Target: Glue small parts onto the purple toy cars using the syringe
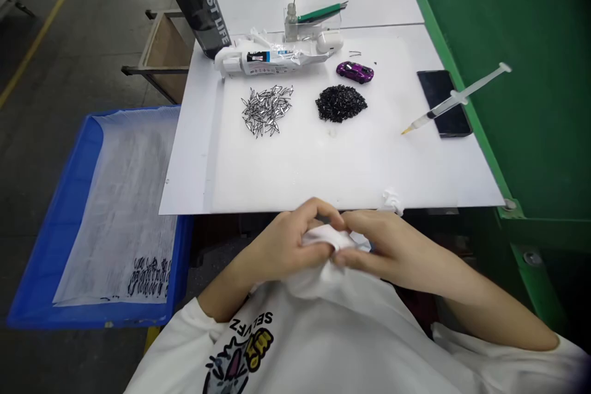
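White and flat, the surface begins just beyond my left hand and right hand, both pinching a crumpled white cloth or tissue short of the near edge, where an uneven tug could tear it or let it slip. Farther up, a careless sweep would scatter the heap of small, glossy black pieces or mix in the slim, pale, dark-edged slivers to its left, while a nudge could roll the clear plastic syringe with a yellow tip off the flat black phone.
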Tool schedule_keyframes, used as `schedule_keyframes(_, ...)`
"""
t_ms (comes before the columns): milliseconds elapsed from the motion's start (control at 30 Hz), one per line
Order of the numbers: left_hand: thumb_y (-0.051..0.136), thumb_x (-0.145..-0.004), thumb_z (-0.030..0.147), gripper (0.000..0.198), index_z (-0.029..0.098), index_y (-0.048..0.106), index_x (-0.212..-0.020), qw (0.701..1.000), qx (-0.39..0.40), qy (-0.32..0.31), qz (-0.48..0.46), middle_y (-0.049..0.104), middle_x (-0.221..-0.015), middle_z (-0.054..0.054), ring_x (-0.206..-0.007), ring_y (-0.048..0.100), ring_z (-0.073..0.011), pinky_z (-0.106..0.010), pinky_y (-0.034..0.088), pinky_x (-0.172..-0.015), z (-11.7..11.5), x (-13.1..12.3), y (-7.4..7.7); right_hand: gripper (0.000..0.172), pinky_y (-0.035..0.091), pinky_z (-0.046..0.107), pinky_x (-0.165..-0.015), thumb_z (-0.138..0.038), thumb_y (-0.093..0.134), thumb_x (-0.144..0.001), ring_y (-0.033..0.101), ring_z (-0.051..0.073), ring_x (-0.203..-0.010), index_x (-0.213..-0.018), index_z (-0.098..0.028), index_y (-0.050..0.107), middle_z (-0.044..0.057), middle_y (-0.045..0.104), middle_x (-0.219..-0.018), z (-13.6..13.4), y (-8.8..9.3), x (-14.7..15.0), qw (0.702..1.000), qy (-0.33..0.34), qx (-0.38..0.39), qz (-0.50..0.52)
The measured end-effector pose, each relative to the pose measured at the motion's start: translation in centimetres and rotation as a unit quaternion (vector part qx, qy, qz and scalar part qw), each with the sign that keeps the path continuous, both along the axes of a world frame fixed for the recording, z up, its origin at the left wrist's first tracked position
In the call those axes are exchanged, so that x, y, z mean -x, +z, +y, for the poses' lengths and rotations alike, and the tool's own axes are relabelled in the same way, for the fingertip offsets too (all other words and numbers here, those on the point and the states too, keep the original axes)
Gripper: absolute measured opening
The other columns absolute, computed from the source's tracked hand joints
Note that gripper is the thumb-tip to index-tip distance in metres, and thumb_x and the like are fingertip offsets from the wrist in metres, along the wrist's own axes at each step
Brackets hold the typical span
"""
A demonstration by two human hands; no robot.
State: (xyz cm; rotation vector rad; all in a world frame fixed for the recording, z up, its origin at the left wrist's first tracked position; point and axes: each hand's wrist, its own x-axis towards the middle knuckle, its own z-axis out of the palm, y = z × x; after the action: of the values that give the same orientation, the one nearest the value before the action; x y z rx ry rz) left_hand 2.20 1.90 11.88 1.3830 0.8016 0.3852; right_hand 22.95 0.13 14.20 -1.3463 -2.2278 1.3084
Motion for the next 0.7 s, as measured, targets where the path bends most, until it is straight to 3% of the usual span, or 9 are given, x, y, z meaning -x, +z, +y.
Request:
schedule_keyframes(67,0.060,-0.079,0.028,0.036,0.024,0.047,-0.112,0.999,0.021,0.017,0.035,0.058,-0.070,0.006,-0.059,0.050,-0.0095,-0.020,0.037,-0.056,0.9,0.1,0.3,0.038,0.032,0.021,-0.049,-0.048,0.042,-0.088,0.044,0.008,-0.053,-0.070,-0.017,0.052,-0.001,0.050,-0.059,0.4,-0.4,0.1,0.997,-0.029,0.066,0.006)
schedule_keyframes(133,0.065,-0.076,0.033,0.035,0.022,0.054,-0.108,0.997,0.026,0.023,0.070,0.061,-0.075,0.004,-0.063,0.052,-0.0106,-0.020,0.037,-0.057,1.4,0.8,0.0,0.037,0.031,0.021,-0.049,-0.045,0.041,-0.090,0.039,0.007,-0.052,-0.067,-0.017,0.050,-0.002,0.046,-0.058,0.6,-0.6,-0.6,0.991,-0.069,0.100,0.054)
schedule_keyframes(267,0.060,-0.080,0.035,0.020,0.017,0.066,-0.087,0.997,0.021,0.042,0.064,0.063,-0.079,0.000,-0.072,0.055,-0.0123,-0.021,0.039,-0.061,1.9,2.3,-1.0,0.039,0.037,0.024,-0.055,-0.044,0.041,-0.089,0.046,0.010,-0.060,-0.064,-0.016,0.051,0.001,0.050,-0.065,0.5,-0.7,-2.6,0.977,-0.100,0.148,0.118)
schedule_keyframes(367,0.062,-0.079,0.033,0.017,0.017,0.067,-0.084,0.996,0.020,0.087,0.012,0.064,-0.078,0.000,-0.072,0.055,-0.0112,-0.020,0.040,-0.062,2.3,2.5,-1.0,0.036,0.042,0.026,-0.058,-0.044,0.045,-0.087,0.052,0.014,-0.064,-0.066,-0.017,0.057,0.003,0.055,-0.066,0.1,-0.9,-3.5,0.967,-0.125,0.179,0.133)
schedule_keyframes(467,0.067,-0.075,0.033,0.019,0.015,0.063,-0.074,0.990,0.022,0.140,-0.016,0.059,-0.068,0.002,-0.062,0.050,-0.0086,-0.018,0.038,-0.055,2.8,2.3,-0.7,0.029,0.045,0.026,-0.056,-0.043,0.056,-0.081,0.055,0.015,-0.063,-0.067,-0.019,0.063,0.003,0.056,-0.063,-0.3,-1.4,-4.2,0.953,-0.193,0.154,0.175)
schedule_keyframes(600,0.076,-0.064,0.029,0.024,0.016,0.057,-0.070,0.978,0.044,0.200,-0.048,0.053,-0.062,0.005,-0.053,0.045,-0.0057,-0.015,0.034,-0.048,3.4,1.8,-0.6,0.019,0.051,0.027,-0.061,-0.041,0.074,-0.064,0.058,0.014,-0.064,-0.071,-0.025,0.068,0.002,0.063,-0.072,0.2,-1.6,-4.8,0.873,-0.356,0.120,0.311)
schedule_keyframes(700,0.079,-0.059,0.025,0.026,0.017,0.056,-0.070,0.961,0.055,0.247,-0.109,0.051,-0.059,0.007,-0.050,0.043,-0.0044,-0.014,0.035,-0.047,4.0,1.5,-0.5,0.029,0.046,0.020,-0.050,-0.040,0.083,-0.048,0.050,0.008,-0.051,-0.060,-0.022,0.064,-0.001,0.054,-0.055,0.7,-1.1,-4.8,0.808,-0.437,0.141,0.370)
